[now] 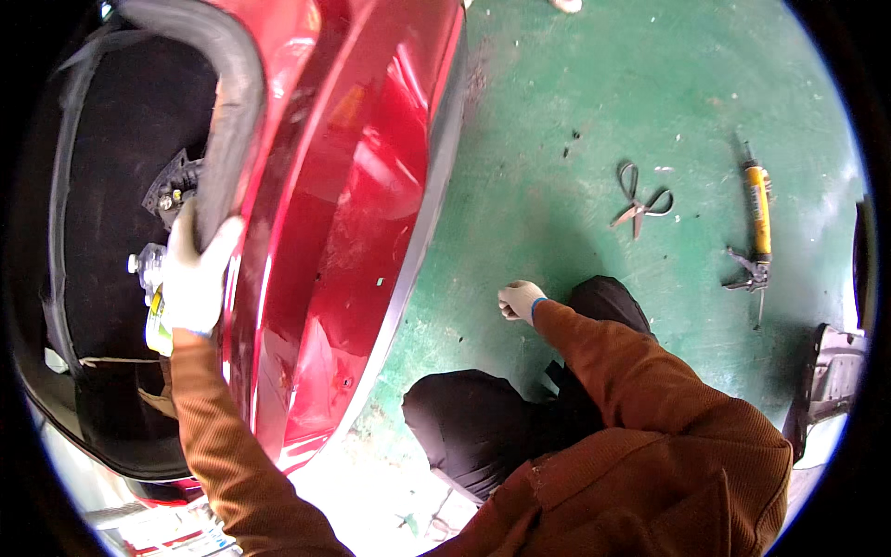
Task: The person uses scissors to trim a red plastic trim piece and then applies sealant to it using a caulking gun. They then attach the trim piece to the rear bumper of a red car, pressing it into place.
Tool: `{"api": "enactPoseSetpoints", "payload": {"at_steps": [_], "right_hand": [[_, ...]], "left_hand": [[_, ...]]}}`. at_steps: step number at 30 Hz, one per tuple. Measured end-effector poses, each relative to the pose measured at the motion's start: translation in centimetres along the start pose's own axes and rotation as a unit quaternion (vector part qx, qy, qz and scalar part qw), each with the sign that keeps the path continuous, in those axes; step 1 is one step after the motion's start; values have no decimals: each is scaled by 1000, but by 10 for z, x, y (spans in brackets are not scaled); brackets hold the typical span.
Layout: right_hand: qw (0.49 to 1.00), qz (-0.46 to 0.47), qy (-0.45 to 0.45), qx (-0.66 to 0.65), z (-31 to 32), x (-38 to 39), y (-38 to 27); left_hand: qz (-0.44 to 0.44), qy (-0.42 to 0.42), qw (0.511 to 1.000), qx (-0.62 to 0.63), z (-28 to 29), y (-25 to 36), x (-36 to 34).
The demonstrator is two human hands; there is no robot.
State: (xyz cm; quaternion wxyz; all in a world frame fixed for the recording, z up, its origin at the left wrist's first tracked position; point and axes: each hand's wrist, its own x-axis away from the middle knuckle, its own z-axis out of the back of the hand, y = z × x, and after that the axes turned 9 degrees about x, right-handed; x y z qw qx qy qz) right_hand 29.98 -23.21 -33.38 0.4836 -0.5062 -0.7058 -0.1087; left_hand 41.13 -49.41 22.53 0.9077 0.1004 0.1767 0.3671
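A red car body (pixel 362 213) with an open trunk fills the left side. My left hand (pixel 197 278), in a white glove, grips the black rubber trunk seal (pixel 239 102) along the opening's edge, with the strip running between thumb and fingers. Just beside it inside the trunk lie a clear plastic bottle (pixel 148 264) and a container with a yellow-green label (pixel 158 325). Low over the floor, my gloved right hand (pixel 522 302) is closed in a fist, apart from the car. What it holds, if anything, is hidden.
Scissors (pixel 639 206) with dark loop handles lie on the green floor (pixel 557 84), near a few small dark bits. Farther right are a yellow caulking gun (pixel 759 218) and a dark plastic panel (pixel 835 371). My bent knees (pixel 469 408) are close to the bumper.
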Motion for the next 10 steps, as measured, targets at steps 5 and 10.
{"api": "enactPoseSetpoints", "payload": {"at_steps": [5,10], "right_hand": [[977,-29,-83,-195,-37,-79,50],[981,23,-75,-175,-106,-62,-5]], "left_hand": [[43,-62,993,88,-18,-4,-5],[2,-124,971,-205,98,-57,25]]}}
